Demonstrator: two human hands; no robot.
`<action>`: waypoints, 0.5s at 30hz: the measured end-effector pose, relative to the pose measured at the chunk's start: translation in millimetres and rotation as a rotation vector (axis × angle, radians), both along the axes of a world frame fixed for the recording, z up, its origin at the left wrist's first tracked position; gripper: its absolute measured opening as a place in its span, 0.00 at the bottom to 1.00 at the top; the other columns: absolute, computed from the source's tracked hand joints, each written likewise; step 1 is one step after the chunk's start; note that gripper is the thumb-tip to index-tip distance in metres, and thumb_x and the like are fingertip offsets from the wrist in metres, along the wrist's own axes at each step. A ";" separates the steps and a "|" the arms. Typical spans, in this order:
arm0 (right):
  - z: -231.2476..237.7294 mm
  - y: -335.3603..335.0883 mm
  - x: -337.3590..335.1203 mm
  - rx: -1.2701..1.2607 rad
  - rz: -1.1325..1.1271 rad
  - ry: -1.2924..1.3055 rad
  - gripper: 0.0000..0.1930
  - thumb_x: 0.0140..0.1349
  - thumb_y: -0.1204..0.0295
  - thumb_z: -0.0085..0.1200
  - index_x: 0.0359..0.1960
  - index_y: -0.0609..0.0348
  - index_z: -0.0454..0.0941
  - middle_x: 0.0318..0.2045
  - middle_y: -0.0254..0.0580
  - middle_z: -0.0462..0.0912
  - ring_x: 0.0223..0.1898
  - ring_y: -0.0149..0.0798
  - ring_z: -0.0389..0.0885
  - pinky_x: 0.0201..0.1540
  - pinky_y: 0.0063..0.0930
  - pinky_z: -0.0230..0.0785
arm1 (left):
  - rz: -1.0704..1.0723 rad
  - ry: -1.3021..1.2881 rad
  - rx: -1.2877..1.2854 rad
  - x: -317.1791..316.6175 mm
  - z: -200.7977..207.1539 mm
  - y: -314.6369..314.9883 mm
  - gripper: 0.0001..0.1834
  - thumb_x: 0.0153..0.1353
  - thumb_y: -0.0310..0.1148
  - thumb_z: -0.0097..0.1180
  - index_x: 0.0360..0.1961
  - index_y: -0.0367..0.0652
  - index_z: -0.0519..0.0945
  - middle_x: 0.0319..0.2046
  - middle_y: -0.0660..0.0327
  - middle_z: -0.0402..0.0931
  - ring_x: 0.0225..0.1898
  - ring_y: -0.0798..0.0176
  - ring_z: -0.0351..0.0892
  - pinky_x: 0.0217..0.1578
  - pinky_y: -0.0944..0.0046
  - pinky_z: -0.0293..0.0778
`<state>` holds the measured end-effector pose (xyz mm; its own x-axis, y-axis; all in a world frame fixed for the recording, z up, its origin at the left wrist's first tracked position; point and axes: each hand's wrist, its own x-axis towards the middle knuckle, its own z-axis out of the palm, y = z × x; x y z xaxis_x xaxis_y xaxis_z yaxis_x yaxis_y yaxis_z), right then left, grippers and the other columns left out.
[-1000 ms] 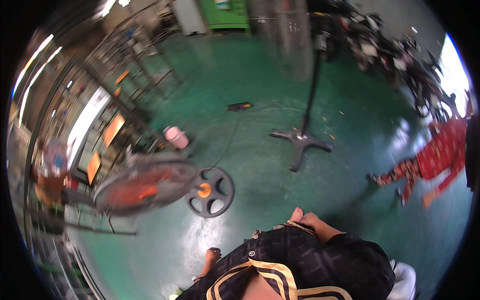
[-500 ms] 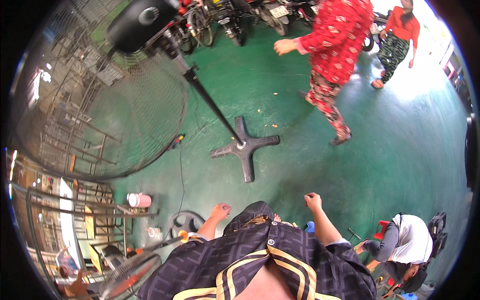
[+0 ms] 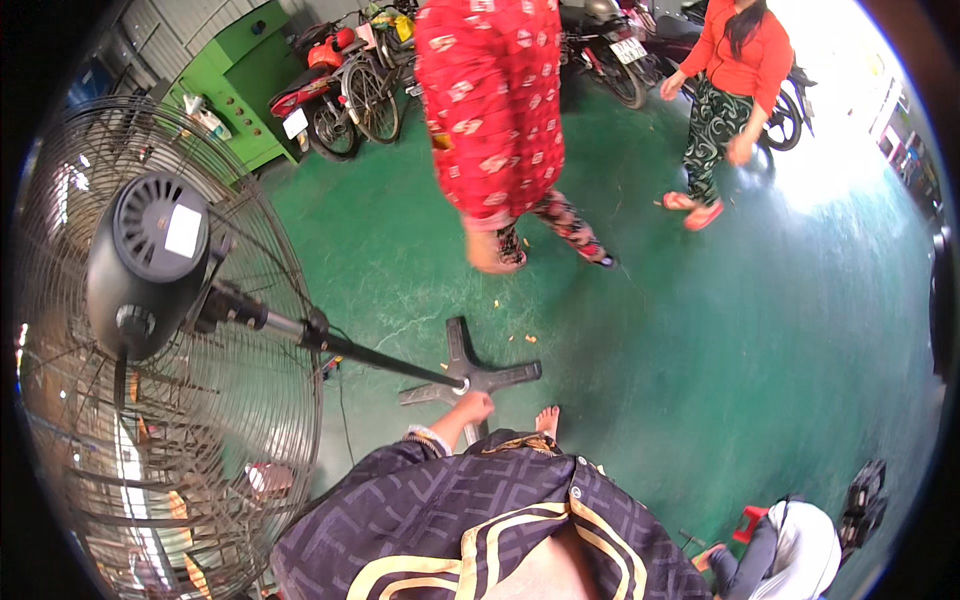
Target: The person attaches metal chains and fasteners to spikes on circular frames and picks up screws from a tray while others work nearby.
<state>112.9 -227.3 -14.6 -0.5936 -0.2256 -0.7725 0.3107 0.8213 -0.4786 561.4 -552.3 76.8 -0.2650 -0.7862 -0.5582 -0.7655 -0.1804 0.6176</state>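
Note:
My left hand hangs low before my body, its fingers curled closed with nothing showing in them. In the picture it overlaps the cross-shaped base of a standing fan; I see no grip on the base. The fan's black motor housing and large wire cage fill the left side, joined to the base by a slanting pole. My right hand is out of view. My bare foot shows on the green floor just ahead.
A person in red patterned clothes walks close ahead; another in an orange top is farther right. Someone in a white top bends low at the lower right by a red stool. Motorbikes and a green cabinet line the back.
The fan appears nearer, its base closer to me. My right hand has left the view, and my left has swung forward. The red-clothed person has moved left; the orange-topped one has come nearer.

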 end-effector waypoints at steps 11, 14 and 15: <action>46.6 -362.5 -55.5 -0.070 0.569 0.146 0.14 0.49 0.65 0.60 0.32 0.66 0.80 0.25 0.42 0.82 0.27 0.31 0.78 0.33 0.24 0.70 | 0.196 0.137 -0.207 -79.4 32.7 -283.3 0.12 0.49 0.40 0.55 0.32 0.46 0.80 0.31 0.51 0.78 0.36 0.47 0.76 0.36 0.54 0.72; -118.6 -413.8 -145.1 -0.044 0.633 0.098 0.15 0.48 0.65 0.61 0.31 0.67 0.81 0.25 0.41 0.82 0.25 0.29 0.77 0.32 0.22 0.69 | 0.269 -0.075 -0.166 -78.7 -2.2 -302.5 0.12 0.49 0.41 0.54 0.30 0.45 0.79 0.29 0.51 0.78 0.34 0.48 0.77 0.33 0.52 0.72; -172.1 -436.6 -175.8 -0.058 0.702 0.136 0.13 0.51 0.67 0.58 0.33 0.65 0.78 0.22 0.41 0.80 0.21 0.31 0.76 0.23 0.24 0.67 | 0.376 -0.134 -0.147 -68.9 -25.9 -294.6 0.13 0.50 0.42 0.53 0.29 0.44 0.79 0.25 0.52 0.78 0.30 0.48 0.78 0.30 0.51 0.72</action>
<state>-62.9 -663.9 -186.7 -0.3831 -0.6282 -0.6772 -0.3470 0.7773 -0.5247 492.5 -846.9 50.9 0.1228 -0.8882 -0.4427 -0.7382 -0.3799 0.5574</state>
